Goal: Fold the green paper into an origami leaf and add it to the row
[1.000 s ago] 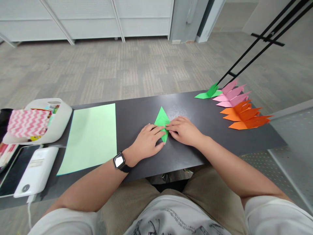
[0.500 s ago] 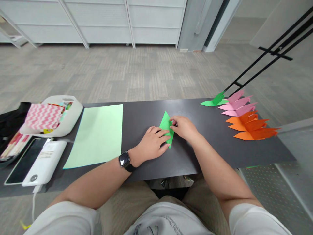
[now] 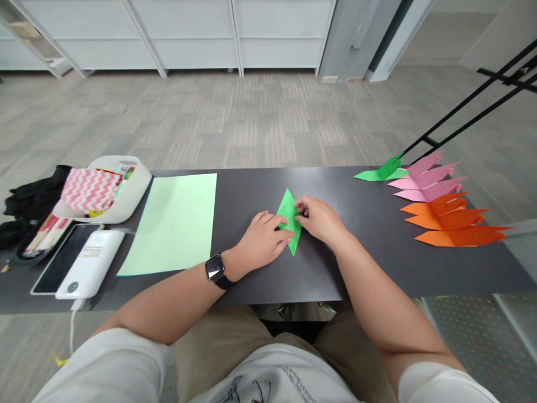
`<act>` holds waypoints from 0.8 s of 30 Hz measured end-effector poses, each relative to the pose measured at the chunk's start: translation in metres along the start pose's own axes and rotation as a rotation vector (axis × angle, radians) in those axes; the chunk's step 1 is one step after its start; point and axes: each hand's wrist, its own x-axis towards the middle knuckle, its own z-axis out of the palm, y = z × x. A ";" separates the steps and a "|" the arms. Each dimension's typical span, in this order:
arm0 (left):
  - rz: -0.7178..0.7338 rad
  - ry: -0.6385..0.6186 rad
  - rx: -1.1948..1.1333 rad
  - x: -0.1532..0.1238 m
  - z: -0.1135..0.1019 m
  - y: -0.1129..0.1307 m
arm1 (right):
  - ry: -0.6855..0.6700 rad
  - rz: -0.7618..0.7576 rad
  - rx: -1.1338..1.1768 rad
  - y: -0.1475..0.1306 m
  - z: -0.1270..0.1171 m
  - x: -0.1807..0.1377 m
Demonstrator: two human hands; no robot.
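Note:
A bright green origami paper, folded into a narrow diamond, lies on the dark table in front of me. My left hand grips its left side, thumb and forefinger resting on the lower half. At the right edge, my right hand pinches the paper between thumb and curled fingers. Part of the fold is hidden under my fingertips. Finished folded pieces stand at the table's right end: a green one, pink ones and orange ones.
Pale green sheets lie left of my hands. Farther left are a white basket with a pink zigzag-patterned item, a white power bank with a cable, and a phone. A black metal frame stands beyond the right end.
A flap of the green paper has been opened, so it looks wider, like a diamond. My left fingers have drawn together slightly. The camera view has shifted a little.

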 end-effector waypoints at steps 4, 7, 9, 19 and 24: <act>-0.009 -0.001 -0.020 0.003 -0.002 -0.003 | -0.022 -0.011 0.010 -0.003 0.000 -0.002; -0.074 0.030 -0.049 0.009 -0.006 -0.009 | -0.038 -0.044 -0.019 -0.005 0.000 -0.003; -0.162 0.080 -0.039 0.013 -0.007 -0.016 | -0.033 -0.081 -0.028 -0.005 0.001 -0.003; -0.266 0.049 -0.051 0.023 -0.001 -0.031 | -0.030 -0.158 -0.096 -0.009 0.003 -0.003; -0.261 0.045 -0.061 0.025 -0.003 -0.030 | -0.041 -0.183 -0.148 -0.008 0.004 -0.003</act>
